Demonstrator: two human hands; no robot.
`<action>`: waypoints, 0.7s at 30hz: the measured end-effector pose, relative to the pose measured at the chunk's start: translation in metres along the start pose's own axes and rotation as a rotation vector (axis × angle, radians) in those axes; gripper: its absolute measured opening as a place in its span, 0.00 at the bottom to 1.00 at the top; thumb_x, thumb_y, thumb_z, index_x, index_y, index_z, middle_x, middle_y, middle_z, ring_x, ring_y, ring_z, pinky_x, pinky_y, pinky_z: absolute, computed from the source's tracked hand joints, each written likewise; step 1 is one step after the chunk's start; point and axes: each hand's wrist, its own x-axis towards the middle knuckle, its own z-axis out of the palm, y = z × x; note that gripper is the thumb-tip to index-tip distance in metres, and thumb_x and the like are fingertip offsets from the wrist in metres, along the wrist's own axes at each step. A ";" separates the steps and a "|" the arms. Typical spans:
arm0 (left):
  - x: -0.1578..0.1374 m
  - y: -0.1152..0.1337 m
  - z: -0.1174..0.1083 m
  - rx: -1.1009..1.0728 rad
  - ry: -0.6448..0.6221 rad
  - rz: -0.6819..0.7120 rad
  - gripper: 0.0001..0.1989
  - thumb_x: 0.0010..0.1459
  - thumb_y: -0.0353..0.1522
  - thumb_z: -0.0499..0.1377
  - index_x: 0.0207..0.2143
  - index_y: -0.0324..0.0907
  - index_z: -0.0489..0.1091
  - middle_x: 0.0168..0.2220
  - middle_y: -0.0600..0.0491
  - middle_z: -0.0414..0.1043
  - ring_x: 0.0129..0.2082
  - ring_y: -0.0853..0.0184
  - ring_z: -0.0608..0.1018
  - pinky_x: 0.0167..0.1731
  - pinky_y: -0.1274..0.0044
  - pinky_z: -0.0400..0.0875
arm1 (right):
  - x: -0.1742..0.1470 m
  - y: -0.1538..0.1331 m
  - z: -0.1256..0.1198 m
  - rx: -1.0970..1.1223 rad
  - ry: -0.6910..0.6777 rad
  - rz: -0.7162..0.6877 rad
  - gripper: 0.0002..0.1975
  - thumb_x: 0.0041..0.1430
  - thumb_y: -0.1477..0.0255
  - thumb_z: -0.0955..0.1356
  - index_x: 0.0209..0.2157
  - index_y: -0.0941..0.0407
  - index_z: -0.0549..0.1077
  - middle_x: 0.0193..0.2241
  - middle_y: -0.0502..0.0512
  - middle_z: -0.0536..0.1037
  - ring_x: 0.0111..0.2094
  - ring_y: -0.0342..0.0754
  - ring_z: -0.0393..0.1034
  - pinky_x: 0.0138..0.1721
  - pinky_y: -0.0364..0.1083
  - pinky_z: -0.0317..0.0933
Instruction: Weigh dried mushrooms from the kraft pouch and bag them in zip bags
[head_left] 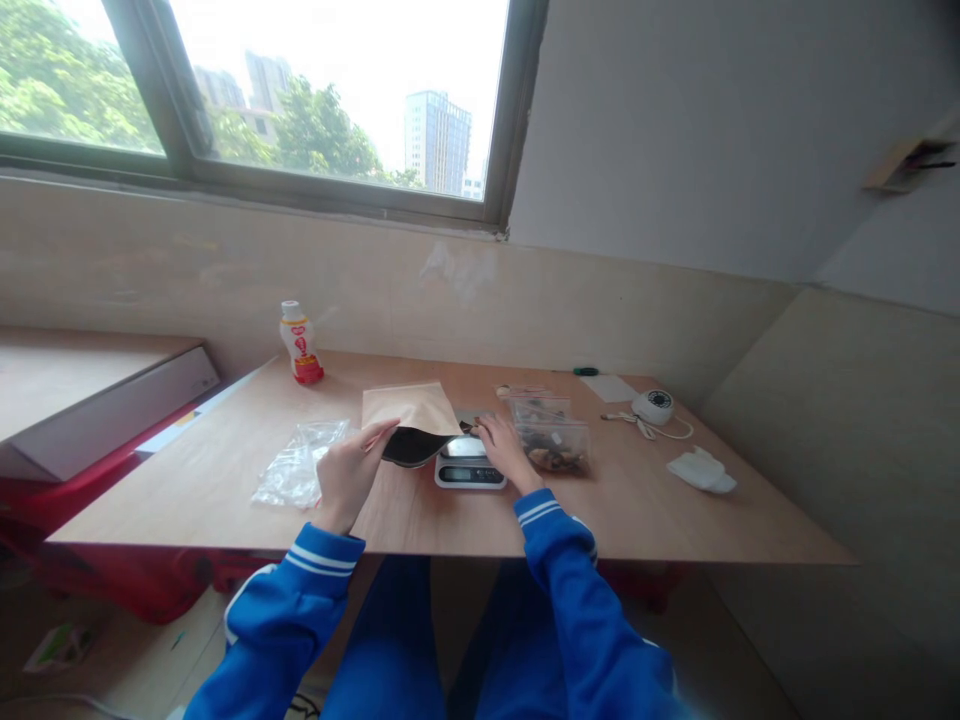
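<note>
My left hand (349,470) grips the open mouth of a brown paper pouch (411,410), which lies tilted with its dark opening toward me over a small digital scale (469,465). On the right edge of the scale rests my right hand (504,448), its fingers near the pouch opening; whether it holds anything is unclear. A clear zip bag with dark dried pieces (553,440) stands just right of that hand. Both arms wear blue sleeves with white stripes.
On the wooden table (660,520) are empty clear plastic bags (296,465) at the left, a small white and red bottle (300,345) at the back, a round white device with cord (654,407), a crumpled tissue (701,470) and a paper slip (609,388).
</note>
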 end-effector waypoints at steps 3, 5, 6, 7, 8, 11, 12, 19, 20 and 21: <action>-0.001 -0.001 0.001 -0.006 0.003 -0.008 0.13 0.59 0.42 0.55 0.45 0.57 0.74 0.33 0.58 0.80 0.31 0.67 0.79 0.25 0.81 0.60 | 0.002 0.000 -0.005 0.004 -0.005 0.008 0.20 0.65 0.68 0.55 0.51 0.58 0.71 0.58 0.62 0.67 0.62 0.57 0.54 0.60 0.61 0.46; -0.002 -0.002 0.001 -0.015 0.001 -0.016 0.13 0.59 0.42 0.56 0.45 0.57 0.74 0.33 0.58 0.80 0.32 0.67 0.79 0.25 0.81 0.61 | -0.004 -0.012 -0.012 0.060 0.083 -0.032 0.19 0.65 0.69 0.55 0.49 0.58 0.72 0.55 0.63 0.69 0.59 0.55 0.58 0.59 0.58 0.50; -0.002 -0.002 0.001 -0.023 0.002 -0.019 0.13 0.59 0.42 0.56 0.45 0.57 0.74 0.33 0.58 0.80 0.32 0.67 0.79 0.25 0.81 0.61 | -0.010 -0.021 -0.015 0.116 0.161 -0.070 0.19 0.65 0.70 0.56 0.47 0.58 0.72 0.52 0.62 0.72 0.57 0.53 0.61 0.58 0.56 0.53; -0.002 -0.002 0.001 -0.035 0.000 -0.022 0.13 0.59 0.41 0.56 0.45 0.57 0.74 0.33 0.58 0.80 0.32 0.67 0.79 0.25 0.82 0.61 | -0.018 -0.033 -0.019 0.192 0.255 -0.128 0.17 0.64 0.71 0.56 0.44 0.58 0.73 0.47 0.62 0.75 0.52 0.52 0.65 0.55 0.54 0.56; -0.001 -0.001 0.001 -0.046 -0.002 -0.025 0.13 0.59 0.41 0.56 0.45 0.57 0.74 0.33 0.58 0.80 0.32 0.68 0.79 0.26 0.82 0.61 | -0.027 -0.047 -0.021 0.267 0.322 -0.187 0.17 0.64 0.72 0.56 0.40 0.57 0.74 0.41 0.59 0.76 0.47 0.50 0.68 0.51 0.52 0.60; 0.001 0.003 0.000 -0.054 -0.025 -0.035 0.12 0.59 0.41 0.56 0.44 0.56 0.74 0.32 0.58 0.80 0.31 0.68 0.79 0.25 0.82 0.61 | -0.051 -0.089 -0.020 0.340 0.197 -0.438 0.13 0.61 0.76 0.59 0.35 0.55 0.74 0.32 0.54 0.76 0.38 0.48 0.69 0.44 0.49 0.63; 0.001 0.004 0.000 -0.048 -0.031 -0.034 0.13 0.59 0.41 0.56 0.45 0.56 0.74 0.31 0.58 0.80 0.30 0.68 0.79 0.25 0.82 0.61 | -0.056 -0.101 -0.016 0.311 0.107 -0.498 0.12 0.60 0.77 0.60 0.36 0.55 0.74 0.34 0.55 0.77 0.39 0.48 0.69 0.44 0.48 0.64; -0.014 0.004 0.006 0.003 -0.048 0.018 0.13 0.61 0.39 0.54 0.46 0.56 0.74 0.36 0.56 0.80 0.32 0.67 0.79 0.26 0.81 0.61 | -0.024 -0.138 0.028 0.042 -0.141 -0.202 0.18 0.55 0.84 0.61 0.46 0.64 0.72 0.40 0.65 0.78 0.44 0.55 0.71 0.46 0.50 0.64; -0.018 0.003 0.008 0.005 -0.041 0.024 0.13 0.61 0.38 0.54 0.46 0.56 0.74 0.36 0.55 0.80 0.32 0.67 0.79 0.26 0.81 0.60 | -0.013 -0.141 0.032 0.063 -0.150 -0.204 0.17 0.55 0.84 0.62 0.46 0.63 0.72 0.39 0.63 0.79 0.44 0.54 0.71 0.47 0.50 0.63; -0.022 0.002 0.009 0.008 -0.028 0.028 0.13 0.61 0.38 0.55 0.46 0.56 0.74 0.37 0.55 0.80 0.32 0.67 0.79 0.25 0.81 0.60 | -0.003 -0.143 0.037 0.088 -0.150 -0.220 0.17 0.56 0.83 0.63 0.47 0.63 0.71 0.39 0.60 0.79 0.45 0.53 0.71 0.49 0.49 0.62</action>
